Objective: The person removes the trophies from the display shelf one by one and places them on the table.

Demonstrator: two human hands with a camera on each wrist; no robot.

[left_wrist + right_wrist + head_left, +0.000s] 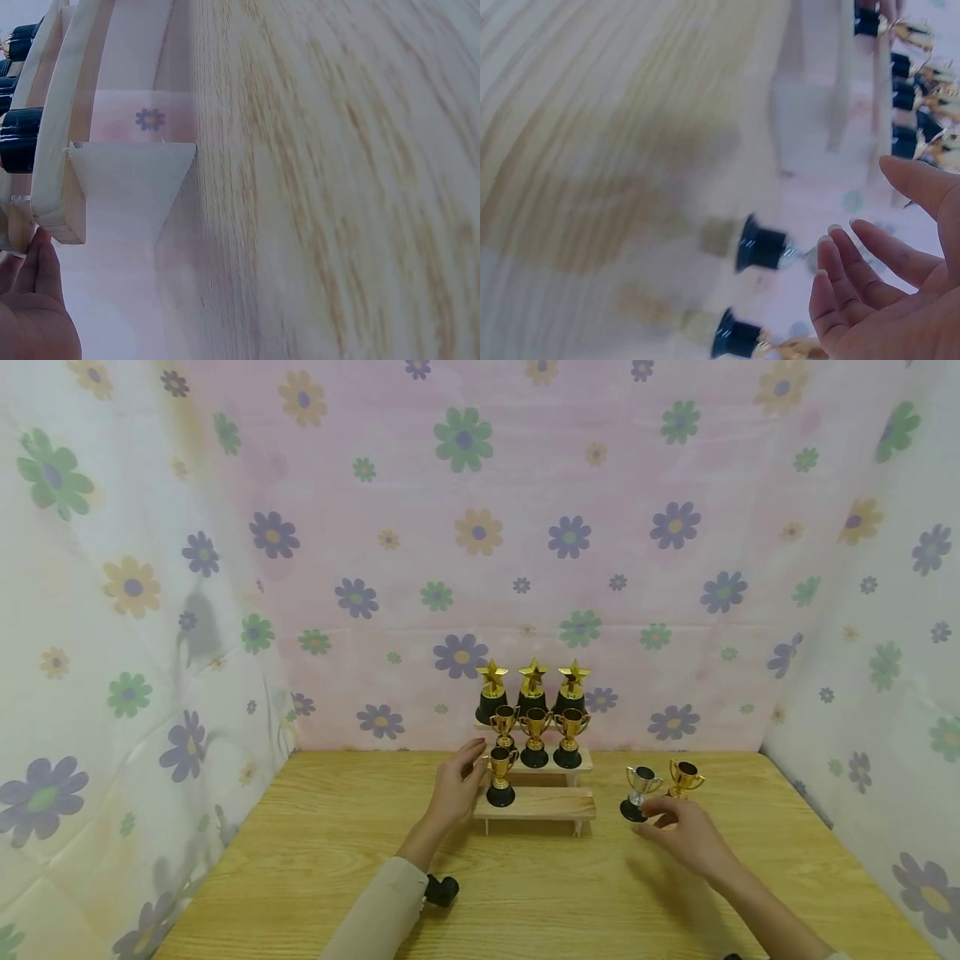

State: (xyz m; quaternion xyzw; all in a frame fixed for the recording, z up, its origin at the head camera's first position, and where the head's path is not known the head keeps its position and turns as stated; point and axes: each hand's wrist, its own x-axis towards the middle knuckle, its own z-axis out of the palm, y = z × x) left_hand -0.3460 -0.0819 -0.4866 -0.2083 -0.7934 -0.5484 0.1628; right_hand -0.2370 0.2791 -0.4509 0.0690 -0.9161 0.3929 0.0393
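My left hand [454,783] is at the left end of a small wooden tiered stand [551,803], its fairly straight fingers [46,274] right at the ends of the boards. On the lowest step, close beside this hand, stands a gold trophy cup [499,770] with a black base. To the right of the stand, my right hand [688,833] reaches toward a silver trophy cup [642,783] that stands upright on the table. In the right wrist view its fingers and thumb are spread, with nothing between them. Another gold trophy cup [684,777] is just behind this hand, its base partly hidden.
Three gold cups [535,735] line the middle step. Behind them, three star trophies [532,681] stand on the top step. The wooden table [337,827] meets flowered cloth [405,568] at the back and sides. A black object [442,891] shows beside the left sleeve.
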